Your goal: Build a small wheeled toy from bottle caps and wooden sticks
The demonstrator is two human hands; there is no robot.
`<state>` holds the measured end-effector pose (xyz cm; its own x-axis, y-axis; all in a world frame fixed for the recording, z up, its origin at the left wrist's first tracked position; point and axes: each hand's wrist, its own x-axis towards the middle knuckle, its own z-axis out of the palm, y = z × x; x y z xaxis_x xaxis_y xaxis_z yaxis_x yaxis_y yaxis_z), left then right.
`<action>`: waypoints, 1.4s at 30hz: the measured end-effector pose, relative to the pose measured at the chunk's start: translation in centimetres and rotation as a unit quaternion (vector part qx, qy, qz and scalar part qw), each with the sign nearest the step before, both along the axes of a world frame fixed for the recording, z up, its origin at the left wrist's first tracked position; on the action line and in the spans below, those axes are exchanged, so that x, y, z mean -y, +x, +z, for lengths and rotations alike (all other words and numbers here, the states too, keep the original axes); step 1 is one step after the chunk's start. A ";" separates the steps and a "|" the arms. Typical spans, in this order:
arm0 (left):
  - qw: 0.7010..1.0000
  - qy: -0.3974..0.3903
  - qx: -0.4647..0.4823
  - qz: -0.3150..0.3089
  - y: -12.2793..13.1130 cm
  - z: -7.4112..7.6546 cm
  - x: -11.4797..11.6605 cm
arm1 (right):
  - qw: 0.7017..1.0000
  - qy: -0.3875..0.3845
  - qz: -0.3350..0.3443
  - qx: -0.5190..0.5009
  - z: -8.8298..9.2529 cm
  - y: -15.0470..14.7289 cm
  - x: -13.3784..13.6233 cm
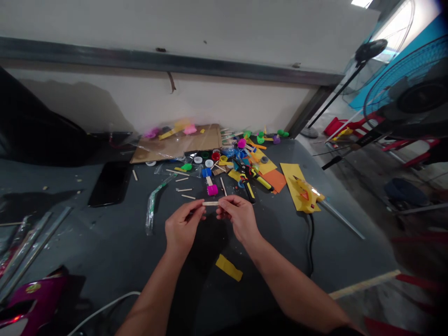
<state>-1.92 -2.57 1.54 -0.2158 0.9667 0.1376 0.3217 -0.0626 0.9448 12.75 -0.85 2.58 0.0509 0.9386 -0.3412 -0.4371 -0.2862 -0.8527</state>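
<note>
Between my two hands is a short pale wooden stick (211, 203), held level above the dark table. My left hand (185, 226) pinches its left end, and my right hand (240, 217) pinches its right end. Just beyond the hands lies a magenta cap piece (212, 190) joined by pale sticks to a blue cap (206, 172). Small cut sticks (185, 190) are scattered to the left of it. Nearer my body, a yellow strip (229, 268) rests on the table. Whether the held stick is one piece or several together, I cannot tell.
Yellow-black pliers (248, 184) lie behind my right hand. A yellow glue gun (306, 195) with a black cord rests on yellow paper at the right. A black phone (110, 183) and a green-tinted plastic packet (151, 210) are leftward. A fan (416, 93) stands beyond the table.
</note>
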 end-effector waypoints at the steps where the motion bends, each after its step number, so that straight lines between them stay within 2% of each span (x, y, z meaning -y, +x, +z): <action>1: 0.999 0.023 -0.033 -0.002 0.0 0.0 0.1 | 1.000 -0.003 0.001 -0.006 0.0 0.0 0.0; 4: 0.996 0.055 -0.073 0.006 0.1 -0.2 0.2 | 1.000 -0.010 0.003 -0.016 0.1 0.0 0.1; 12: 0.997 -0.041 0.031 0.054 0.1 0.2 -0.2 | 1.000 0.008 0.020 -0.020 0.1 -0.1 0.2; 22: 0.995 -0.057 0.057 0.059 0.1 0.3 -0.3 | 0.990 0.099 0.009 0.102 -0.2 -0.6 0.6; 29: 0.996 -0.050 0.056 0.048 0.0 0.1 -0.3 | 0.968 0.157 0.007 0.196 -0.5 -0.3 1.0; 33: 0.999 -0.015 0.025 0.044 0.1 -0.1 -0.1 | 0.957 0.178 -0.003 0.227 -0.4 -0.2 1.0; 42: 0.983 0.172 -0.069 0.006 -0.2 0.1 0.1 | 0.959 0.201 -0.011 0.199 -0.9 -0.2 0.9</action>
<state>-2.12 -2.70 1.67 -0.1831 0.8550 0.4852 0.4486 -0.3665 0.8151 12.58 -1.77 1.69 0.1237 0.9874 0.0989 -0.0560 0.1065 -0.9927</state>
